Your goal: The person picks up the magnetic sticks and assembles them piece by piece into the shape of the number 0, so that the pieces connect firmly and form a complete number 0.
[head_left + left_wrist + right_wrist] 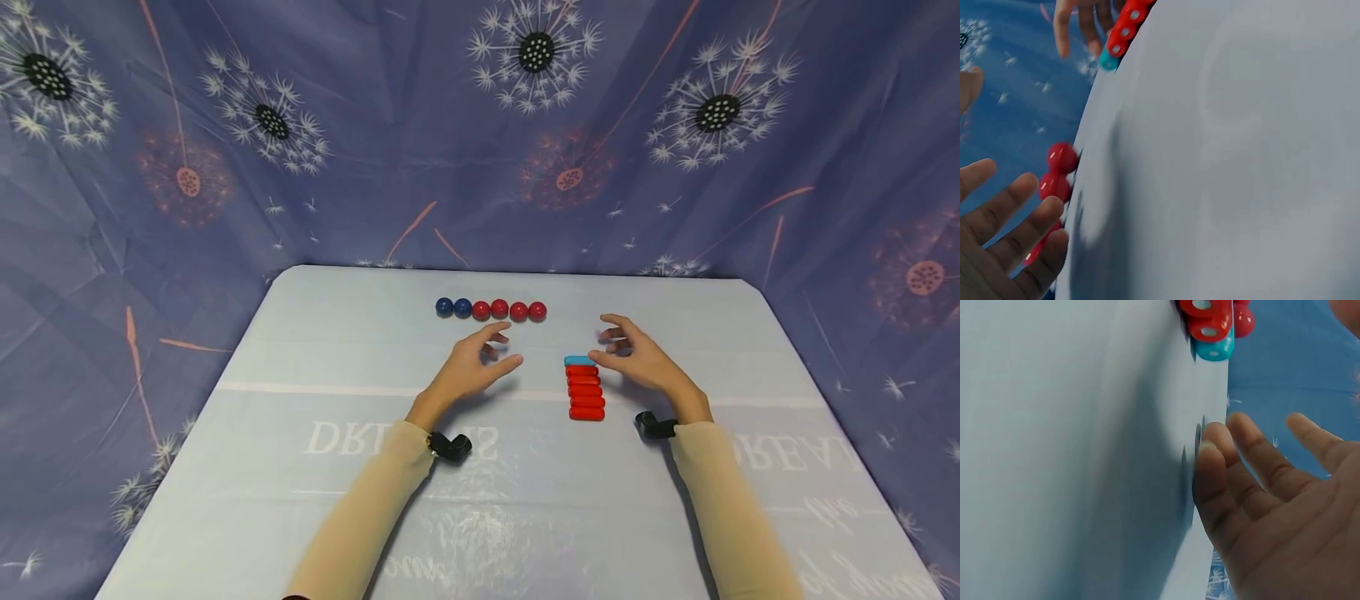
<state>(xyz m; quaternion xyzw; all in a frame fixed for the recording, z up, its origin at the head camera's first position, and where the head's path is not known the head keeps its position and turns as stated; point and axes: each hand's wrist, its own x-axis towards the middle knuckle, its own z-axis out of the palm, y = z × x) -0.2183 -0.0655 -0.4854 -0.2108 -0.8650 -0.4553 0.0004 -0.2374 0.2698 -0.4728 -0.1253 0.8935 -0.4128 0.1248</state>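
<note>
My left hand (470, 367) hovers over the white table with thumb and fingers apart, holding nothing. Just beyond its fingertips is a row of round balls: two dark blue balls (453, 307) at the left, then several red balls (499, 309). On the other side, my right hand (637, 358) is also spread and holds nothing. Its thumb overlaps the right end of a light blue cylinder (577, 361) in the head view; whether they touch, I cannot tell. Several red cylinders (586, 392) lie side by side below the blue one, forming a column. Holes show in the cylinder ends (1125, 31) in the left wrist view.
The white table (262, 467) has faint printed lettering and rounded far corners. A purple-blue cloth (405, 125) with dandelion patterns hangs behind it and along both sides. Each wrist wears a black camera band (450, 448).
</note>
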